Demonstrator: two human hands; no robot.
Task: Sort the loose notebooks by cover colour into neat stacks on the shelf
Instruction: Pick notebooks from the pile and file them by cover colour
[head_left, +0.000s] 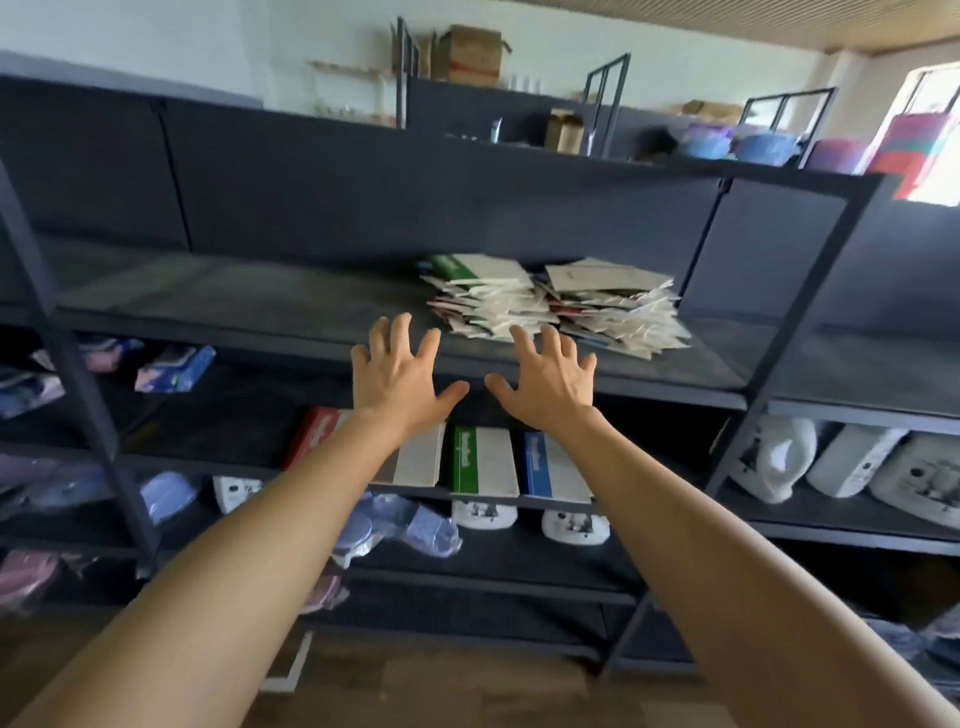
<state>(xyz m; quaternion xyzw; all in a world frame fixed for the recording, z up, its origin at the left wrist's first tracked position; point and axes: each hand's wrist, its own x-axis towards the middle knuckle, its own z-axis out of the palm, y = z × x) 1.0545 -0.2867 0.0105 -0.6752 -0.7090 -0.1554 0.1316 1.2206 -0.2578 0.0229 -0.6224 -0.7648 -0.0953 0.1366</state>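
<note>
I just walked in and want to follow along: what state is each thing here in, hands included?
left hand: open, fingers spread, holding nothing.
right hand: open, fingers spread, holding nothing.
loose notebooks: jumbled heap on the upper shelf, unsorted.
red stack: squared up on the lower shelf, partly hidden.
green stack: squared up, lower shelf.
blue stack: squared up, right of green.
cardboard box: flaps open.

daylight from window (935, 130) | glare there | soft blur | edges bowed
</note>
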